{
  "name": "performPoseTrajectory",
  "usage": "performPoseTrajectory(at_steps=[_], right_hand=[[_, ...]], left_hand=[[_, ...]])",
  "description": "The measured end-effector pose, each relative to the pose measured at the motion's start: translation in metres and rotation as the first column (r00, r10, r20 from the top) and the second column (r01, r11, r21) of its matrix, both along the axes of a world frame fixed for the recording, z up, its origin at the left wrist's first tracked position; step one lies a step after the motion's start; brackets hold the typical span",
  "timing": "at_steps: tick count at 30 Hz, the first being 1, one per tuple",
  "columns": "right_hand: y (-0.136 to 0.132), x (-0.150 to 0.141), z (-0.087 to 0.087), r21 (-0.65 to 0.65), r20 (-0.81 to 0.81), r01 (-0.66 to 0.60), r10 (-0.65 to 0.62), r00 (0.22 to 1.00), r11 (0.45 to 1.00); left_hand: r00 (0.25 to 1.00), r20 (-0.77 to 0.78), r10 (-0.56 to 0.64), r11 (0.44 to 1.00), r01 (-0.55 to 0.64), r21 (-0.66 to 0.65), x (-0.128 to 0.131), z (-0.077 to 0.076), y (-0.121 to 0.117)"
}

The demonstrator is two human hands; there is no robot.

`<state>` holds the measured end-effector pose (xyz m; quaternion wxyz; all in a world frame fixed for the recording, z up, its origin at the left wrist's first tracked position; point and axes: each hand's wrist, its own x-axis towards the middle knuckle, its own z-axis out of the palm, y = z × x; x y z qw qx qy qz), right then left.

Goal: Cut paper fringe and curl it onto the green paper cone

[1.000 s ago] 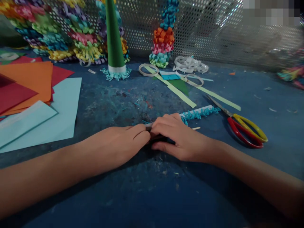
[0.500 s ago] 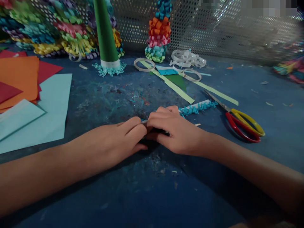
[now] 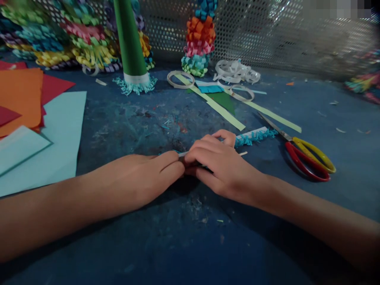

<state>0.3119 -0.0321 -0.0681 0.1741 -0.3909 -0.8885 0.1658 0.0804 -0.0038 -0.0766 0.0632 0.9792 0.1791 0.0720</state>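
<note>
Your left hand (image 3: 145, 174) and right hand (image 3: 221, 164) pinch nearly closed on the fringed paper strip (image 3: 253, 137), and tugging could snag its fringe on the three-o'clock scissors (image 3: 289, 138)!

The single view is taken from the person's head and is directed forward and down, close over the near tabletop (image 3: 133, 245); the perforated metal panel (image 3: 252, 43) is taken in at the far side, and no second view is shared.
</note>
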Motion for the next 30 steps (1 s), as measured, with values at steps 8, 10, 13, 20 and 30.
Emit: performPoseTrajectory(at_steps=[8, 10, 13, 20, 30], right_hand=[[-0.008, 0.007, 0.001, 0.126, 0.068, -0.075, 0.067, 0.995, 0.989], [-0.008, 0.007, 0.0, 0.121, 0.053, -0.088, 0.082, 0.995, 0.989], [-0.004, 0.004, -0.002, 0.052, 0.048, -0.035, 0.032, 0.998, 0.998], [0.007, -0.008, 0.006, -0.175, 0.118, 0.094, -0.074, 0.99, 0.98], [0.008, -0.007, 0.007, -0.017, 0.205, 0.006, -0.002, 0.979, 1.0]], left_hand=[[0.984, 0.094, 0.152, 0.988, -0.148, -0.054, 0.003, -0.007, -0.001], [0.984, 0.066, 0.165, 0.984, -0.16, -0.078, 0.002, -0.006, -0.003], [0.976, 0.007, 0.219, 0.968, -0.216, -0.124, 0.002, -0.004, -0.004], [0.962, -0.023, 0.271, 0.963, -0.271, 0.001, 0.005, -0.003, -0.011], [0.923, -0.081, 0.377, 0.908, -0.351, 0.229, 0.018, 0.008, -0.015]])
